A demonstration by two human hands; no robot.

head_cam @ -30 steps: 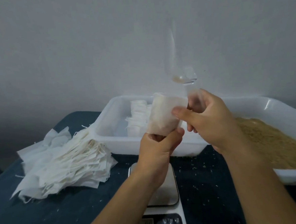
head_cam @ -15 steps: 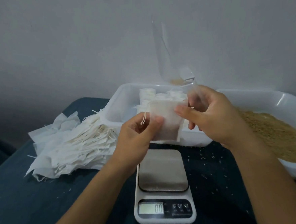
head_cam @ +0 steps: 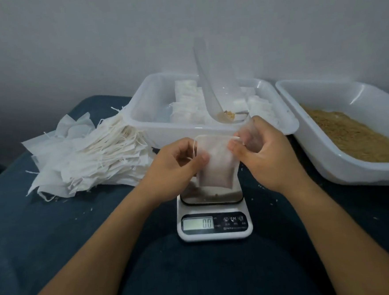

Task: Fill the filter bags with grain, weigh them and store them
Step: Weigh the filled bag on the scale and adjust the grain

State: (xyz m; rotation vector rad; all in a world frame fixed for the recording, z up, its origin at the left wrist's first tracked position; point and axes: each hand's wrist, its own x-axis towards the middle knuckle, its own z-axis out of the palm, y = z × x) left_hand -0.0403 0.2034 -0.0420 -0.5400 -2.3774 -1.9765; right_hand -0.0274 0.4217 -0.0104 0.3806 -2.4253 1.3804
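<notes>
White filter bag (head_cam: 215, 166) hangs just above the scale (head_cam: 213, 217), left hand (head_cam: 178, 162) and right hand (head_cam: 258, 152) each pinching a top corner; the right also grips a clear scoop (head_cam: 211, 100). Display reads zero (so not weighed yet). Several filled bags (head_cam: 185, 102) sit in the storage tub (head_cam: 141, 118), but a big empty stack (head_cam: 93, 159) and grain (head_cam: 354, 136) remain.
</notes>
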